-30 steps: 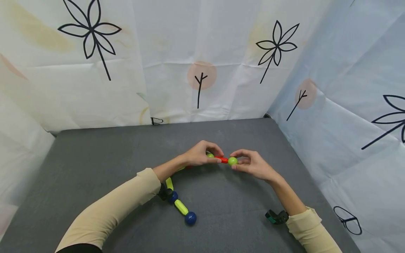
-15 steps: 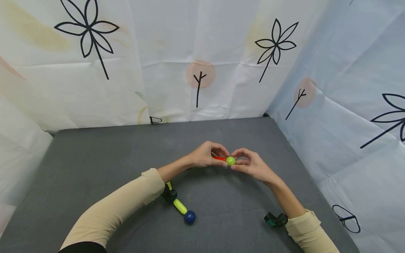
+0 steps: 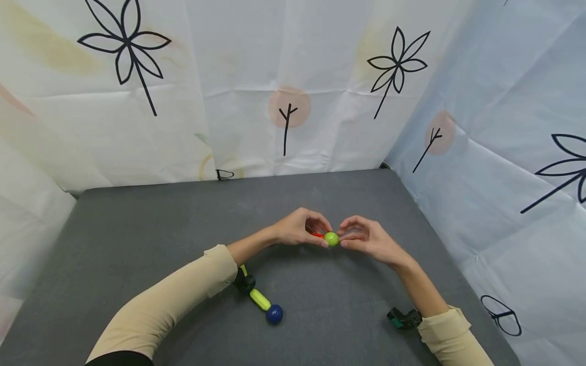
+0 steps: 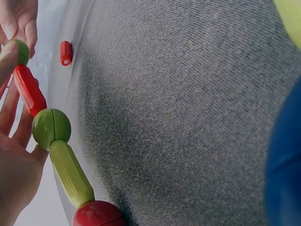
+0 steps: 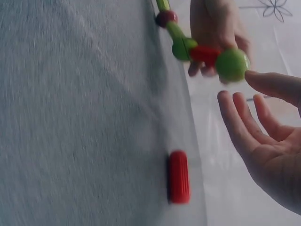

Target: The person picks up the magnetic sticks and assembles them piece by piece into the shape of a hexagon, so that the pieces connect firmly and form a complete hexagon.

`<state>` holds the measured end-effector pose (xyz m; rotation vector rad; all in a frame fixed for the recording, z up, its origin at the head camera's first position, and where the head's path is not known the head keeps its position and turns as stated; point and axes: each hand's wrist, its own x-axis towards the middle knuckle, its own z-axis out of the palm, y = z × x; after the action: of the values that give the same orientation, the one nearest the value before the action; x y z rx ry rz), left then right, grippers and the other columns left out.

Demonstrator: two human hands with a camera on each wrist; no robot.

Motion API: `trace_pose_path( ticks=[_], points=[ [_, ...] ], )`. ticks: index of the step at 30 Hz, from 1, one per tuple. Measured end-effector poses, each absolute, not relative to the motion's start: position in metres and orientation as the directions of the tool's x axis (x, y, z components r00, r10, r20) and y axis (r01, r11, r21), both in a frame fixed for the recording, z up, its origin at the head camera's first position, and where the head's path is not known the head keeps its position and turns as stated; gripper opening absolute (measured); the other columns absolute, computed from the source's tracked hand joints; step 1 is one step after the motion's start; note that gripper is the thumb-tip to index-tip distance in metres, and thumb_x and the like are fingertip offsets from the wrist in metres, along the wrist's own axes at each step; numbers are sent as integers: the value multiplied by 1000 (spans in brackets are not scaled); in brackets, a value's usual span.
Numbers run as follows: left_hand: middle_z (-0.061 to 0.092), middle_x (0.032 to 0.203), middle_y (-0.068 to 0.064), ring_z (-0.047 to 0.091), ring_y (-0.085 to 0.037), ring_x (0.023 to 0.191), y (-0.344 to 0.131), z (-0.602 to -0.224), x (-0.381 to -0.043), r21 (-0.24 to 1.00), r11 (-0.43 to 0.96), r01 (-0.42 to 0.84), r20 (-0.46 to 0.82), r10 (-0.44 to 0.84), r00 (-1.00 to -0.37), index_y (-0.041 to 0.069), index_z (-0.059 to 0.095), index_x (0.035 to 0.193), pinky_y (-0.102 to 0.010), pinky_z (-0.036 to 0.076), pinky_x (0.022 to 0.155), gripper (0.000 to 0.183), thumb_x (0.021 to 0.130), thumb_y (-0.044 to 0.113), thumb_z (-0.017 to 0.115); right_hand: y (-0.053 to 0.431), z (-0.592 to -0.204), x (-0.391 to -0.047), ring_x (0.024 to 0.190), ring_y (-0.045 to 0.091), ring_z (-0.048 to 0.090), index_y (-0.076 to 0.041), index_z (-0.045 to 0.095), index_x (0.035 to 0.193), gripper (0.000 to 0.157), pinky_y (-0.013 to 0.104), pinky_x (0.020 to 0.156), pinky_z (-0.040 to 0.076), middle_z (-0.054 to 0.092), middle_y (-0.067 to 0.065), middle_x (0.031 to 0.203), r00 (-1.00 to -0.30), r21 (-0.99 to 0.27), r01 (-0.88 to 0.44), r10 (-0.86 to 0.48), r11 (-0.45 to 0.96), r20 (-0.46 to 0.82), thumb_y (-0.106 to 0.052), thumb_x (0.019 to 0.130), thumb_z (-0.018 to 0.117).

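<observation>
A chain of toy building balls and rods runs back from my left hand [image 3: 297, 227]. Its end is a green ball [image 3: 331, 239] joined to a red rod [image 4: 30, 89]. My left thumb and fingers pinch that end ball. Behind the rod come a second green ball [image 4: 51, 128], a yellow-green rod [image 4: 70, 173] and a red ball [image 4: 99, 215]. My right hand [image 3: 373, 241] is just right of the end ball. Its thumb tip is at the ball's edge, and its other fingers are spread apart from it, holding nothing.
A loose red rod [image 5: 179, 177] lies on the grey table [image 3: 160, 218], hidden in the head view. Nearer me, a yellow-green rod [image 3: 260, 300] and a dark blue ball [image 3: 274, 314] emerge from behind the left wrist. Patterned white cloth [image 3: 247, 61] stands around the table.
The left hand has slid right along the chain to its end ball. The right hand, earlier holding that ball, has opened slightly and drawn off to the right.
</observation>
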<state>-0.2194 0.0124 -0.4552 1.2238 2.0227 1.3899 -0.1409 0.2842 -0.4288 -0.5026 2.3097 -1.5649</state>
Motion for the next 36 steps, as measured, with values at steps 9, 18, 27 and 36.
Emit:
trace_pose_path(
  ticks=[9,18,27,36],
  points=[
    [80,117,-13,72,-5,92,9,-455,-216,904,151,400,100,835,-541,5,78,122,-25,61,90,34,91,11,89,317,-446,-153,116,40,71,9,64,132,39,22,91,60,68,31,130,-922,-822,-180,-384,540,-50,-5,98,79],
    [81,117,-13,73,-3,92,6,-459,-217,910,150,387,97,830,-549,6,78,123,-25,62,90,34,91,10,88,319,-458,-158,92,16,66,6,70,123,31,23,78,57,74,21,109,-902,-743,-216,-422,633,-97,-7,97,81],
    [80,117,-14,71,-2,90,8,-462,-217,907,153,392,94,835,-542,5,78,123,-22,61,90,34,91,10,89,304,-440,-141,94,14,70,4,70,128,33,24,78,59,76,17,110,-919,-785,-167,-383,597,-95,-13,100,79],
    [81,115,-11,71,-4,89,9,-462,-220,896,163,414,107,825,-555,6,79,121,-23,61,89,33,91,12,89,287,-430,-118,95,13,72,6,65,132,37,26,84,61,73,18,111,-896,-841,-170,-435,514,-85,-13,102,77]
  ],
)
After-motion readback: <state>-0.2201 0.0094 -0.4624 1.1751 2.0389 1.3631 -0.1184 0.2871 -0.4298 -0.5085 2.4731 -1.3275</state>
